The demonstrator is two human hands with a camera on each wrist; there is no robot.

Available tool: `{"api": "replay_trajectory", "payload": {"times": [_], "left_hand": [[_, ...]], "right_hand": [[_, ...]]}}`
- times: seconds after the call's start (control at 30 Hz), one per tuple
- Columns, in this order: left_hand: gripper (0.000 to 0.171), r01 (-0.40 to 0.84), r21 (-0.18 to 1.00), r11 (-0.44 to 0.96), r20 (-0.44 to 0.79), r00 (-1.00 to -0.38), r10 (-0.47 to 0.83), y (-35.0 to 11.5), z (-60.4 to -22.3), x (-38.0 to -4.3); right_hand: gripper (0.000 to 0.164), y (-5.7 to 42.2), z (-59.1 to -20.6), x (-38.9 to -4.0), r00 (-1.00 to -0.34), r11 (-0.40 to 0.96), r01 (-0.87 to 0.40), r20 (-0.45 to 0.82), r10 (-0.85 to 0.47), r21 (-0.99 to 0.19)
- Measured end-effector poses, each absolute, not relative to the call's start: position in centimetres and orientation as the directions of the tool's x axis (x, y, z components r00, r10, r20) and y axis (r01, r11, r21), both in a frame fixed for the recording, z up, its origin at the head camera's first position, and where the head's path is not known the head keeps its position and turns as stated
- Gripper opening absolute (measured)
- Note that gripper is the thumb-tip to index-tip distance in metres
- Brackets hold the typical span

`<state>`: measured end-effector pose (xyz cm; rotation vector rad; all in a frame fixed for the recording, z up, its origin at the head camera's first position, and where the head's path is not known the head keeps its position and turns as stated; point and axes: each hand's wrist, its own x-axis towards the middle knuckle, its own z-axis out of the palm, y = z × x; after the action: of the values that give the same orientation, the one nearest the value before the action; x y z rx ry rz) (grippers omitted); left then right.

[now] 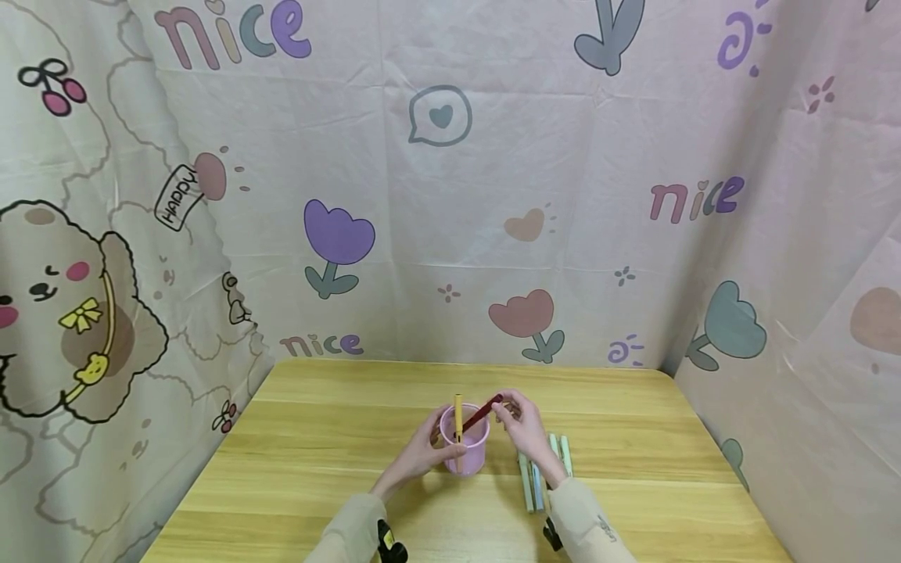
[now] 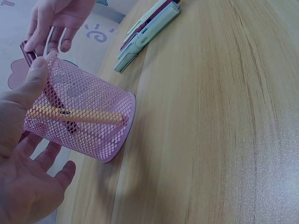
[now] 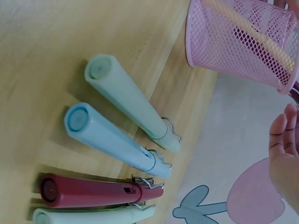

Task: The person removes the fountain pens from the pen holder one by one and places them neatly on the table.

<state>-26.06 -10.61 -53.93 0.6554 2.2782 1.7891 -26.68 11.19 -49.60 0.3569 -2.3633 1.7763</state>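
Observation:
A pink mesh pen cup (image 1: 475, 460) stands on the wooden table, with my left hand (image 1: 420, 452) gripping it near the rim, thumb on the near side and fingers round the far side. Inside leans a yellow pen (image 1: 458, 408), its upper part above the rim. My right hand (image 1: 524, 426) pinches the upper end of a dark red pen (image 1: 482, 412) between thumb and fingers. In the left wrist view the lower part of this red pen (image 2: 55, 99) shows through the mesh, slanting across the yellow pen (image 2: 88, 115).
To the right of the cup, partly under my right forearm, several capped pens lie side by side: a green pen (image 3: 128, 98), a light blue pen (image 3: 112, 136), a dark red pen (image 3: 91, 190) and a pale green pen (image 3: 93, 215). A printed curtain (image 1: 436, 195) hangs behind the table (image 1: 317, 438).

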Motion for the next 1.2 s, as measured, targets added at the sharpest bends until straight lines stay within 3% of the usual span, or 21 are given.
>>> {"api": "replay_trajectory", "payload": {"times": [0.1, 0.3, 0.6, 0.73, 0.87, 0.97, 1.03, 1.2], "left_hand": [[0.081, 0.229, 0.955, 0.186, 0.129, -0.891, 0.435, -10.6, -53.8, -26.0], [0.080, 0.238, 0.955, 0.177, 0.140, -0.888, 0.438, -10.7, -53.8, -26.0], [0.080, 0.245, 0.953, 0.181, 0.144, -0.887, 0.438, -10.7, -53.8, -25.9], [0.080, 0.249, 0.954, 0.167, 0.154, -0.884, 0.442, -10.6, -53.3, -25.6], [0.080, 0.244, 0.959, 0.147, 0.154, -0.878, 0.454, -10.6, -52.1, -25.0], [0.079, 0.238, 0.960, 0.147, 0.147, -0.876, 0.460, -10.6, -51.5, -24.8], [0.079, 0.238, 0.960, 0.147, 0.147, -0.876, 0.459, -10.6, -51.5, -24.8], [0.080, 0.253, 0.956, 0.150, 0.161, -0.879, 0.449, -10.6, -52.7, -25.4]], "right_hand": [[0.017, 11.2, -48.6, -26.2, -0.956, 0.171, -0.289, 0.275, -0.100, -0.942], [0.026, 11.8, -49.7, -27.2, -0.908, 0.025, -0.405, 0.399, -0.127, -0.914], [0.019, 12.6, -47.7, -25.9, -0.891, -0.113, -0.424, 0.436, -0.127, -0.899], [0.024, 14.4, -51.9, -29.1, -0.834, -0.178, -0.510, 0.535, -0.139, -0.842], [0.029, 16.7, -57.8, -33.5, -0.823, -0.257, -0.514, 0.555, -0.122, -0.818], [0.035, 17.9, -59.7, -34.9, -0.821, -0.304, -0.505, 0.558, -0.118, -0.808], [0.036, 18.4, -59.8, -34.9, -0.800, -0.343, -0.515, 0.584, -0.137, -0.786], [0.035, 17.9, -53.1, -29.5, -0.840, -0.296, -0.477, 0.529, -0.124, -0.827]]}}
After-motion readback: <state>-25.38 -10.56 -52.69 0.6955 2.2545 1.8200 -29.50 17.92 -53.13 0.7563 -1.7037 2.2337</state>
